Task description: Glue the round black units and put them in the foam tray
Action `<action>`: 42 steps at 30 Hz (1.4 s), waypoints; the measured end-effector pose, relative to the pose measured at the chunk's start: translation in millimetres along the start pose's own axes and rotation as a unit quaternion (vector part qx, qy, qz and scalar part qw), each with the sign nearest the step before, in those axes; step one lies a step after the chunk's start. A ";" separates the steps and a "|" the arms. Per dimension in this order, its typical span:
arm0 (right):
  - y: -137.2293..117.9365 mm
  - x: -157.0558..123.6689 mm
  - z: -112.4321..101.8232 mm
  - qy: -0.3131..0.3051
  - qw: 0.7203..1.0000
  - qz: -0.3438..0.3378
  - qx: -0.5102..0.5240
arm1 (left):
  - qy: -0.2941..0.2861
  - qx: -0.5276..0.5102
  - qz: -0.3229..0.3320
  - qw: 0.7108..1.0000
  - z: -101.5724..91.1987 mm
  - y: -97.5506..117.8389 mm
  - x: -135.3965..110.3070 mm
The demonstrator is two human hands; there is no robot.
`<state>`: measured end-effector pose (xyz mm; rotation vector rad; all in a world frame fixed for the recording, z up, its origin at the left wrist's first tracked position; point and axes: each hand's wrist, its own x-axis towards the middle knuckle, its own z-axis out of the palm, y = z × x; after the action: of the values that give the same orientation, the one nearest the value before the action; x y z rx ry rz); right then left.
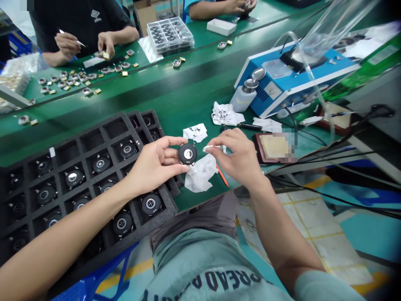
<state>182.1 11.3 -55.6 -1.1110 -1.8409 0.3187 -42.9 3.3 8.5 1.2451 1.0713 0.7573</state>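
Note:
My left hand [153,163] holds a round black smartwatch body [187,154] by its edge, between the thumb and fingers. Its back faces up and shows a shiny round centre. Just to the right, my right hand [236,152] pinches a small white piece [209,148] that looks like folded tissue, slightly apart from the watch. Crumpled white tissue [200,175] lies on the bench below the watch, and a smaller tissue with black smudges [195,132] lies above it. An orange stick [222,175] rests beneath my right hand.
A black foam tray [130,119] of watch bodies fills the left. At right stand a pump bottle [243,98], a blue machine [269,90] and a yellowish sponge [274,146]. Cables cross the right edge. Across the bench, two people work near watch parts [83,77] and a clear box [171,35].

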 end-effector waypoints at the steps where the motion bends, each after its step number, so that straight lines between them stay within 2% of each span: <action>1: 4.2 -1.1 -3.6 0.009 1.000 0.021 0.007 | -0.002 -0.003 -0.003 1.000 -0.1 0.6 -0.2; 3: 4.8 -1.4 -7.9 0.020 0.999 0.040 0.030 | -0.003 -0.007 -0.007 1.000 -0.3 1.4 -0.5; 6: -8.8 1.8 -5.6 0.007 0.999 0.001 0.051 | 0.002 -0.012 -0.003 1.000 -0.4 1.8 0.1; 10: -30.6 6.8 9.1 -0.018 0.997 -0.058 0.054 | 0.003 -0.001 -0.006 1.000 -0.5 0.6 1.2; 14: -44.9 10.9 23.7 -0.038 0.996 -0.074 0.037 | -0.004 0.025 0.000 1.000 -0.3 -1.5 1.0; 18: -49.9 15.1 29.3 0.000 0.999 -0.035 0.029 | 0.004 0.023 0.020 1.000 -0.1 -3.4 0.5; 22: -36.2 11.2 27.6 0.062 0.998 0.027 0.001 | 0.003 0.013 0.030 0.999 -0.3 -3.1 -0.8; 25: -16.8 1.7 24.7 0.043 0.996 0.067 -0.029 | 0.018 -0.002 0.040 0.999 0.2 -1.0 -1.9; 28: -3.0 -7.2 19.6 0.015 0.995 0.100 -0.018 | 0.023 -0.004 0.030 0.999 1.0 0.7 -2.2; 32: -3.2 -10.3 8.7 0.042 0.991 0.124 0.024 | 0.026 -0.009 0.018 0.999 1.1 1.1 -1.6; 36: -14.6 -7.3 0.0 0.029 0.992 0.100 0.070 | 0.028 -0.011 0.013 0.999 1.6 1.3 -1.0; 42: -34.5 2.6 4.8 -0.017 0.997 -0.003 0.073 | 0.015 -0.011 0.004 1.000 1.9 0.9 -0.3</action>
<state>158.6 -4.8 -35.5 -1.0038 -1.8202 0.4640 -41.2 2.6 9.4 1.2230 1.0805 0.7950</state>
